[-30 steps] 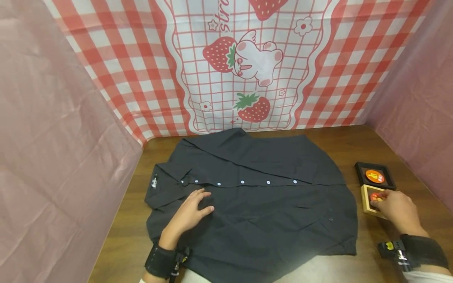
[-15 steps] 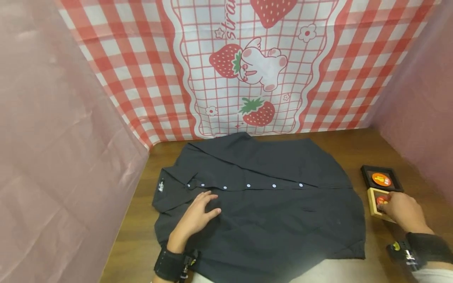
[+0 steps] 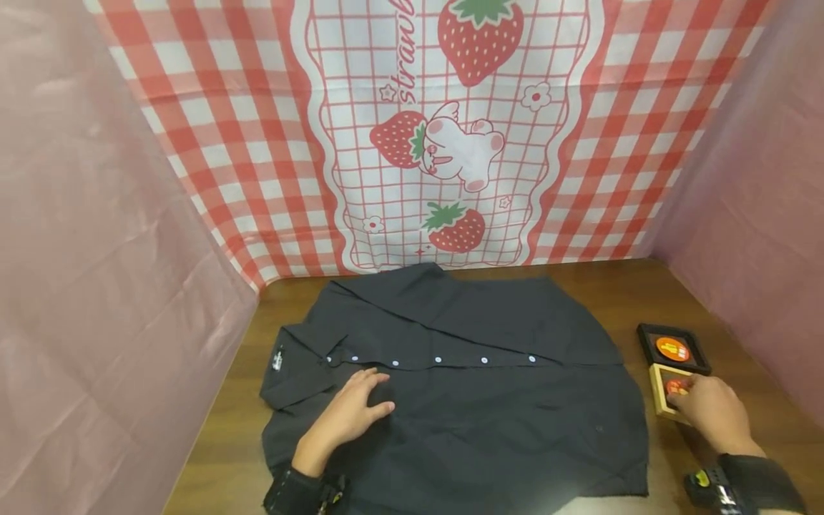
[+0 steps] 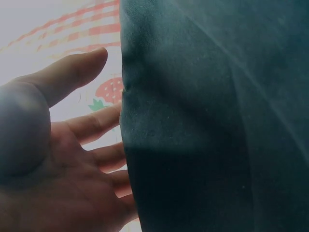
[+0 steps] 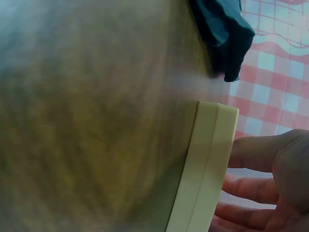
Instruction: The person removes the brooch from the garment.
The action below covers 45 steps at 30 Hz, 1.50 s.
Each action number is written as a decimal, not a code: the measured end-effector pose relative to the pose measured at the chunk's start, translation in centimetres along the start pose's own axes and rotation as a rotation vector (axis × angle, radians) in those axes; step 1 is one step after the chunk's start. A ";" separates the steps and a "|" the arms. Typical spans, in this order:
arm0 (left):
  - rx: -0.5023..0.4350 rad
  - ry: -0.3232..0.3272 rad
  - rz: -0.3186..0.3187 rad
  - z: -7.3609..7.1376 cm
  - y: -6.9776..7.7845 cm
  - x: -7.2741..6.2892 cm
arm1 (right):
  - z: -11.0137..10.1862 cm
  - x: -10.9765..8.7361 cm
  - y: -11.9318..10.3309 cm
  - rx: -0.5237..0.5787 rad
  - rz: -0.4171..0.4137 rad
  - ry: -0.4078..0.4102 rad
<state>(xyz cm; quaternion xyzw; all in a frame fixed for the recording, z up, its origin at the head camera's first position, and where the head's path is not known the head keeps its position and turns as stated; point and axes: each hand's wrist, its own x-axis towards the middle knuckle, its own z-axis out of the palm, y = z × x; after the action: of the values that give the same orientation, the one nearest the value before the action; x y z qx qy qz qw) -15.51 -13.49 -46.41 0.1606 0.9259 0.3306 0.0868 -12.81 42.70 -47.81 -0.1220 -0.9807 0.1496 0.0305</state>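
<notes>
A dark grey button-up shirt (image 3: 489,415) lies spread on the table, its collar to the left and a row of white buttons across it. Over its left part is my left hand (image 3: 347,411), palm down, fingers loosely extended and holding nothing. The left wrist view shows that hand (image 4: 72,159) beside the dark cloth. At the right, my right hand (image 3: 714,411) reaches over a light wooden frame (image 3: 658,393), thumb and fingertips at a round red-orange disc (image 3: 676,386) inside. Whether they pinch the disc is hidden. In the right wrist view, the frame's side (image 5: 203,169) covers the fingertips.
A black square frame (image 3: 650,350) with an orange disc (image 3: 672,349) sits just behind the wooden one. The wooden table (image 3: 605,286) ends at a red-checked strawberry cloth (image 3: 257,164) at the back. Pink cloth walls (image 3: 116,286) stand on both sides.
The whole head view shifts slightly as the head moves. Both hands keep nearly the same places, left over the shirt and right at the wooden frame.
</notes>
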 end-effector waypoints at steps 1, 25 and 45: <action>0.004 0.007 -0.010 0.0 0.0 0.1 | -0.1 0.2 -0.1 0.003 -0.005 0.014; 0.062 0.285 0.035 -1.3 0.3 2.0 | -0.3 -0.3 -2.1 0.203 -0.035 0.260; -0.019 0.447 0.039 0.2 0.1 1.6 | 1.6 -1.3 -6.2 0.319 -0.155 0.367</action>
<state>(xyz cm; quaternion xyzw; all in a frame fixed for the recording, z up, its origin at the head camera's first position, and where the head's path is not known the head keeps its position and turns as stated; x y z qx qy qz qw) -16.91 -12.73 -46.59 0.1004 0.9157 0.3682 -0.1257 -13.17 36.20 -47.47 -0.0652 -0.9293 0.2748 0.2382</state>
